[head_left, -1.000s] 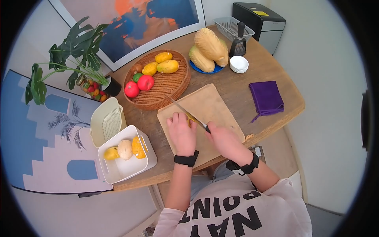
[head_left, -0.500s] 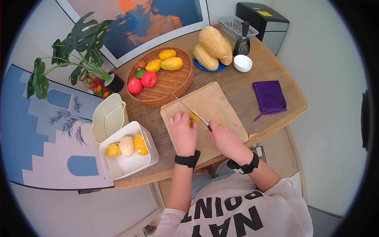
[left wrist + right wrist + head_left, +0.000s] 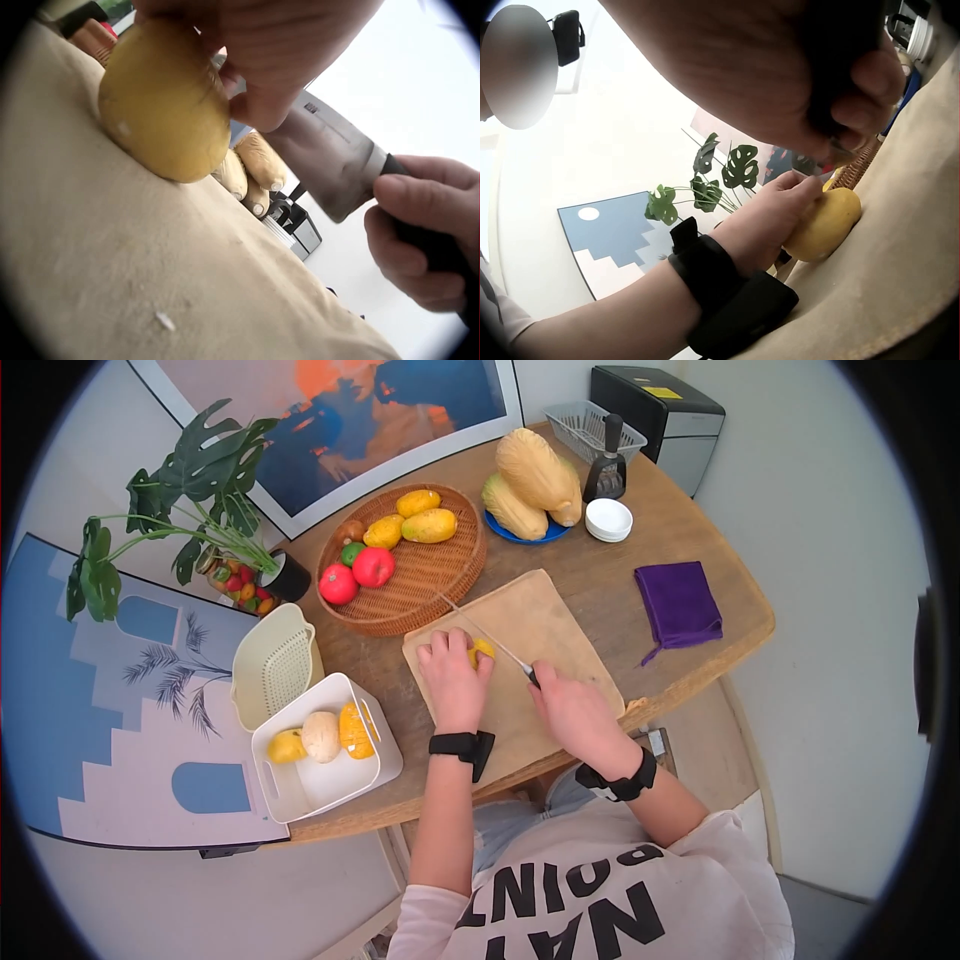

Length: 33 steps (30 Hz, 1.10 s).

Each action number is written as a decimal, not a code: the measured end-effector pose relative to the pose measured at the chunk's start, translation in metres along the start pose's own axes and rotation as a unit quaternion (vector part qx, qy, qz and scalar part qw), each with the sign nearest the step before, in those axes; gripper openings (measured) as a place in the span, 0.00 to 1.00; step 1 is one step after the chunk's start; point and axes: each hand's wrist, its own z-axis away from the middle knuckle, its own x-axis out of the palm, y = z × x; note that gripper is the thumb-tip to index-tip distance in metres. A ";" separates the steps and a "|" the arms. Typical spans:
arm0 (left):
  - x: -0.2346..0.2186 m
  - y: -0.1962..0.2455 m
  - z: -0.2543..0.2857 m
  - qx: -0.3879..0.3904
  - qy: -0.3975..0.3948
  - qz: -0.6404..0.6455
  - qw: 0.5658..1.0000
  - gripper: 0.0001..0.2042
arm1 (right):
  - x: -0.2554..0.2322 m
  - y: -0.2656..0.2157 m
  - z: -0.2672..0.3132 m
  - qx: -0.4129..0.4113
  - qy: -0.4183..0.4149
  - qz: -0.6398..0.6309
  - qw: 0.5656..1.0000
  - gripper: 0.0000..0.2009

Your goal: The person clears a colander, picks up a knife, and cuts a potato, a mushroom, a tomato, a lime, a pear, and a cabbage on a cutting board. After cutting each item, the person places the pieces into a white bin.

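On the wooden cutting board (image 3: pixel 545 622), my left hand (image 3: pixel 455 682) holds a smooth yellow oval fruit (image 3: pixel 161 105), fingers and thumb curled against its upper part. The left wrist view has the fruit resting on the board, its near side whole. My right hand (image 3: pixel 580 718) grips the black handle of a kitchen knife (image 3: pixel 326 150), whose broad blade stands raised on edge beside the fruit. From above, the blade passes just right of the fruit and points toward the basket. Left fingers hide part of the fruit and of the blade.
Behind the board, a round wicker basket (image 3: pixel 455 575) holds yellow and red produce. Left stand a white bin (image 3: pixel 330 790) with yellow and pale pieces and a pale green colander (image 3: pixel 275 665). A purple cloth pouch (image 3: pixel 680 605), white bowls (image 3: pixel 608 520) and squashes (image 3: pixel 540 475) lie right.
My left hand has shifted slightly left and away from me, its wrist turning. The fruit now shows left of the blade, which earlier overlapped it. My right hand keeps its grip on the knife.
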 end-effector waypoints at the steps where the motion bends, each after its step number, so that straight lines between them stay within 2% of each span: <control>1: 0.001 -0.001 0.001 -0.004 0.001 0.000 1.000 0.12 | 0.002 0.001 -0.002 -0.001 0.006 -0.005 1.000 0.10; 2: 0.002 -0.001 0.001 0.004 -0.001 -0.015 1.000 0.11 | 0.004 0.002 -0.004 -0.004 0.013 -0.010 1.000 0.10; 5: 0.003 0.004 -0.001 0.023 -0.006 -0.044 0.999 0.11 | 0.015 0.003 -0.008 0.029 -0.070 0.013 0.997 0.09; 11: 0.002 0.008 0.001 0.034 -0.010 -0.052 0.998 0.11 | -0.002 -0.008 -0.005 0.012 0.001 -0.015 1.000 0.08; 14: 0.002 0.010 -0.001 0.031 -0.019 -0.049 0.998 0.11 | 0.010 -0.002 -0.008 0.020 -0.053 0.026 0.998 0.08; 17: 0.005 0.008 -0.005 0.024 -0.011 -0.036 0.999 0.11 | 0.016 0.004 -0.009 0.023 -0.048 -0.019 0.998 0.10; 20: 0.006 0.002 0.001 0.026 -0.002 -0.035 0.999 0.11 | 0.011 -0.002 -0.004 0.011 -0.005 -0.031 0.999 0.10; 23: 0.007 0.000 0.000 0.018 -0.001 -0.028 0.999 0.11 | 0.009 -0.003 -0.004 0.000 -0.012 -0.007 1.000 0.07; 26: 0.007 -0.001 -0.006 0.015 0.005 -0.017 1.000 0.10 | 0.007 -0.002 -0.006 0.000 -0.032 -0.010 0.999 0.07; 29: 0.006 -0.005 0.000 0.012 0.003 -0.003 1.000 0.09 | 0.008 -0.005 -0.002 -0.013 -0.008 -0.033 0.999 0.10; 33: 0.007 -0.015 -0.001 0.009 0.006 0.018 1.000 0.09 | 0.014 -0.004 -0.004 -0.004 -0.034 -0.018 0.999 0.09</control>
